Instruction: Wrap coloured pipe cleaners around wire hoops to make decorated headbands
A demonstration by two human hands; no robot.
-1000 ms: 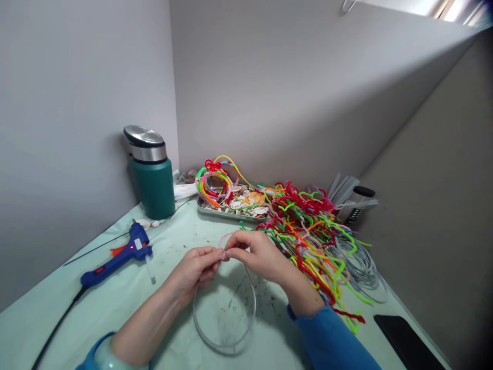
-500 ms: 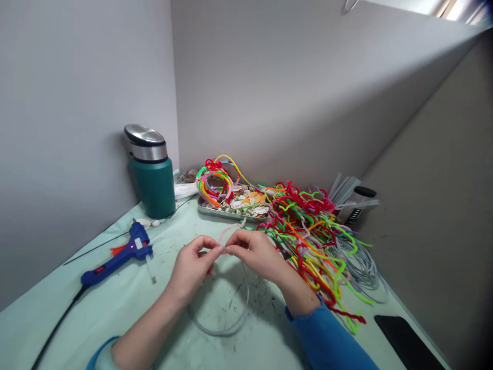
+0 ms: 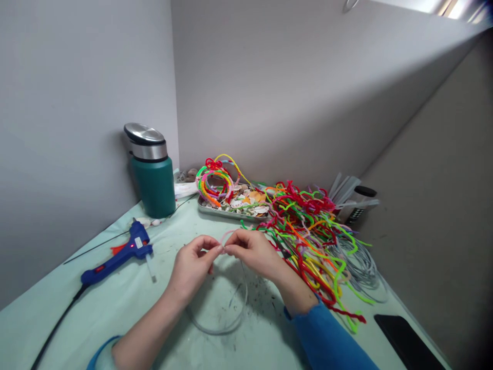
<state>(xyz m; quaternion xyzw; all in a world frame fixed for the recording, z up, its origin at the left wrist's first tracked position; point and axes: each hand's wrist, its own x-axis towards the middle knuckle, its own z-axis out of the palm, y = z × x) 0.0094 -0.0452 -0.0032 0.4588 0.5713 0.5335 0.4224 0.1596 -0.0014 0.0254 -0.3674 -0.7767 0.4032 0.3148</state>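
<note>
My left hand (image 3: 195,264) and my right hand (image 3: 254,253) meet fingertip to fingertip over the table, both closed in a pinch. Between them they grip the top of a thin grey wire ring (image 3: 220,333), which hangs down below the fingers. A pale pink pipe cleaner (image 3: 226,235) loops up behind the fingertips, apparently pinched by my right hand at the wire. The exact spot where pipe cleaner and wire meet is hidden by the fingers.
A blue glue gun (image 3: 119,259) with a lit red light lies at left, near a green bottle (image 3: 153,187). Behind the hands sits a metal tray (image 3: 231,214) of shells with colourful rings. Tangled pipe cleaners (image 3: 308,221), grey wire coils (image 3: 360,267) and a black phone-like slab (image 3: 408,341) lie right.
The pink pipe cleaner's free end, which stretched up toward the tray, has been drawn in and now curves close behind the fingers. Both hands stay in nearly the same place.
</note>
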